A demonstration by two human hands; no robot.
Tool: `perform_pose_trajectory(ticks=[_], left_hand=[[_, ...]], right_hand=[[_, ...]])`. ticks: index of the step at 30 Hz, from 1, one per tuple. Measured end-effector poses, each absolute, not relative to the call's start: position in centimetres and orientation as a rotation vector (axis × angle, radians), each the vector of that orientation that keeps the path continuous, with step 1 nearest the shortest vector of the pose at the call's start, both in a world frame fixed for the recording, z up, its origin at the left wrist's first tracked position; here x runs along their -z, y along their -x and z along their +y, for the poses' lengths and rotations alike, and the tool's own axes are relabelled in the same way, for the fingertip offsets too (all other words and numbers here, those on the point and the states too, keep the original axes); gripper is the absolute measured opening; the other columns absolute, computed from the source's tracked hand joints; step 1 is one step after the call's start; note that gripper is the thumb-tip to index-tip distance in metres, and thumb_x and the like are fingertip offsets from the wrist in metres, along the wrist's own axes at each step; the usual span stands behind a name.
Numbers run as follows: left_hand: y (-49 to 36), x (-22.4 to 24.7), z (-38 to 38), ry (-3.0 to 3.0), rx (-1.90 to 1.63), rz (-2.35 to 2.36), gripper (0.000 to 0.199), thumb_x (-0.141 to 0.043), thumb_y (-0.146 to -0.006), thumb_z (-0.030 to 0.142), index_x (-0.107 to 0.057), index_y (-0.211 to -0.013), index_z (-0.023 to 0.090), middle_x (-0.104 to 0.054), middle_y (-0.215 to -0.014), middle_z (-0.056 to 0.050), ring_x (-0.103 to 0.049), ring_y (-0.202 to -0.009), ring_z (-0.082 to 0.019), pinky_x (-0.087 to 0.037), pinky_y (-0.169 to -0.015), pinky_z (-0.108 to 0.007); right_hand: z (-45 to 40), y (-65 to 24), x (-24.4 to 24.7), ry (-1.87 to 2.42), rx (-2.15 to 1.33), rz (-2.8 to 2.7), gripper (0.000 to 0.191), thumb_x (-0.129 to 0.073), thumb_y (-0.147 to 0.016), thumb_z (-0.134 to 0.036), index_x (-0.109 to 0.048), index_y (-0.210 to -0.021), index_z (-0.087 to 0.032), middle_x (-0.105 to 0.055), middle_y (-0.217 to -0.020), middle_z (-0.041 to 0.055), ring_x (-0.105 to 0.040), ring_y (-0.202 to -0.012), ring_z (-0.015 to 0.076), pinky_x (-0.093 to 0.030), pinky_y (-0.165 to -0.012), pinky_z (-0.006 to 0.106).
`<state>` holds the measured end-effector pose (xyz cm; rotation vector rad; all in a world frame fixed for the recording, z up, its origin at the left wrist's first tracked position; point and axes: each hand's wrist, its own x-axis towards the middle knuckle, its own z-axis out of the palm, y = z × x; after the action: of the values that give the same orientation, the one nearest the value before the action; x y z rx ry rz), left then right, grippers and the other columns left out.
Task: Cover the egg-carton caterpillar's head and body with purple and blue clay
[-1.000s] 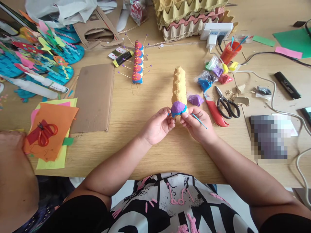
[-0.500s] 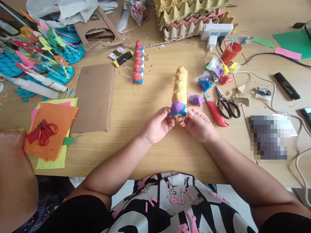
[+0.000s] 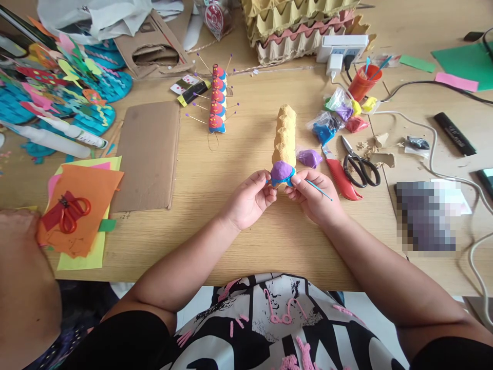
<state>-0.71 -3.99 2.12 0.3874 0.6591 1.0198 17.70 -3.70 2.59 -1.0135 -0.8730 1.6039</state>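
Note:
A yellow egg carton strip [image 3: 285,134] points away from me over the table. Purple clay [image 3: 282,170] covers its near bump, with blue clay [image 3: 284,181] along the lower edge. My left hand [image 3: 252,198] pinches the near end from the left, thumb on top. From the other side my right hand [image 3: 314,194] closes on the same end, its thumb against the blue clay. A thin blue stick [image 3: 319,190] slants out of my right hand. Right of the strip lies a bag of purple clay [image 3: 309,158]. Fingertips beneath the strip are partly hidden.
A red-and-blue egg carton caterpillar [image 3: 217,100] with pins stands further back. Black scissors [image 3: 361,169] and a red-handled cutter [image 3: 342,180] lie rightward. Cardboard [image 3: 148,154] and coloured paper [image 3: 82,205] lie leftward. Egg trays [image 3: 300,31] are stacked behind. Another person's arm [image 3: 29,277] rests at left.
My right thumb has moved inward onto the blue clay, and more of the blue stick now shows across that hand. My left hand stays nearly still.

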Motion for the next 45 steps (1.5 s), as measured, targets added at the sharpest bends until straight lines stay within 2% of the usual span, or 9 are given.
perform_pose_trajectory(ticks=[5, 11, 19, 26, 34, 40, 45], left_hand=[[0.72, -2.12, -4.05, -0.393, -1.016, 0.676, 0.022, -0.085, -0.088, 0.033, -0.069, -0.09, 0.018, -0.069, -0.085, 0.0, -0.067, -0.072, -0.007, -0.057, -0.069, -0.016], [0.69, -2.09, -3.94, -0.415, -1.026, 0.679, 0.024, -0.087, -0.087, 0.034, -0.07, -0.091, 0.018, -0.069, -0.086, 0.0, -0.066, -0.073, -0.007, -0.057, -0.068, -0.016], [0.36, -2.32, -4.09, -0.427, -1.034, 0.713, 0.021, -0.085, -0.088, 0.031, -0.069, -0.089, 0.018, -0.069, -0.081, 0.002, -0.067, -0.072, -0.007, -0.056, -0.067, -0.016], [0.43, -2.29, -4.13, -0.41, -1.025, 0.728, 0.02, -0.084, -0.089, 0.031, -0.068, -0.089, 0.018, -0.068, -0.082, 0.001, -0.066, -0.073, -0.007, -0.056, -0.069, -0.016], [0.38, -2.3, -4.1, -0.411, -1.023, 0.728, 0.02, -0.084, -0.09, 0.031, -0.069, -0.088, 0.018, -0.067, -0.083, 0.0, -0.065, -0.072, -0.007, -0.055, -0.068, -0.016], [0.44, -2.32, -4.03, -0.425, -1.034, 0.709, 0.023, -0.086, -0.087, 0.033, -0.07, -0.091, 0.017, -0.067, -0.084, 0.0, -0.065, -0.074, -0.008, -0.055, -0.069, -0.017], [0.39, -2.42, -4.03, -0.426, -1.036, 0.743, 0.021, -0.084, -0.089, 0.032, -0.068, -0.088, 0.018, -0.067, -0.084, 0.001, -0.064, -0.072, -0.007, -0.055, -0.068, -0.017]], right_hand=[[-3.71, -17.73, -2.52, 1.024, -1.585, -0.874, 0.041, -0.097, -0.069, -0.055, -0.072, -0.074, -0.022, -0.073, -0.067, -0.001, -0.064, -0.061, 0.0113, -0.054, -0.06, 0.026], [-3.77, -17.81, -2.91, 0.939, -1.718, -0.853, 0.044, -0.095, -0.069, -0.06, -0.072, -0.078, -0.023, -0.074, -0.072, -0.0003, -0.066, -0.066, 0.0127, -0.055, -0.065, 0.027], [-3.92, -17.52, -2.63, 1.106, -1.523, -0.949, 0.045, -0.102, -0.062, -0.048, -0.068, -0.076, -0.022, -0.068, -0.065, -0.0038, -0.058, -0.061, 0.0111, -0.047, -0.06, 0.025], [-4.1, -17.68, -2.72, 1.061, -1.599, -0.898, 0.041, -0.096, -0.07, -0.053, -0.07, -0.079, -0.023, -0.071, -0.071, -0.0025, -0.063, -0.066, 0.0122, -0.052, -0.066, 0.027], [-4.09, -17.62, -2.45, 1.003, -1.646, -0.856, 0.042, -0.097, -0.069, -0.054, -0.068, -0.078, -0.025, -0.07, -0.07, -0.0027, -0.065, -0.069, 0.0142, -0.055, -0.067, 0.029], [-3.87, -17.62, -2.85, 0.948, -1.752, -0.76, 0.044, -0.096, -0.069, -0.058, -0.072, -0.077, -0.022, -0.073, -0.073, -0.0002, -0.064, -0.068, 0.0118, -0.054, -0.064, 0.025], [-3.85, -17.59, -2.96, 0.995, -1.685, -0.774, 0.042, -0.101, -0.063, -0.05, -0.073, -0.077, -0.023, -0.073, -0.07, -0.0018, -0.063, -0.064, 0.0108, -0.052, -0.061, 0.025]])
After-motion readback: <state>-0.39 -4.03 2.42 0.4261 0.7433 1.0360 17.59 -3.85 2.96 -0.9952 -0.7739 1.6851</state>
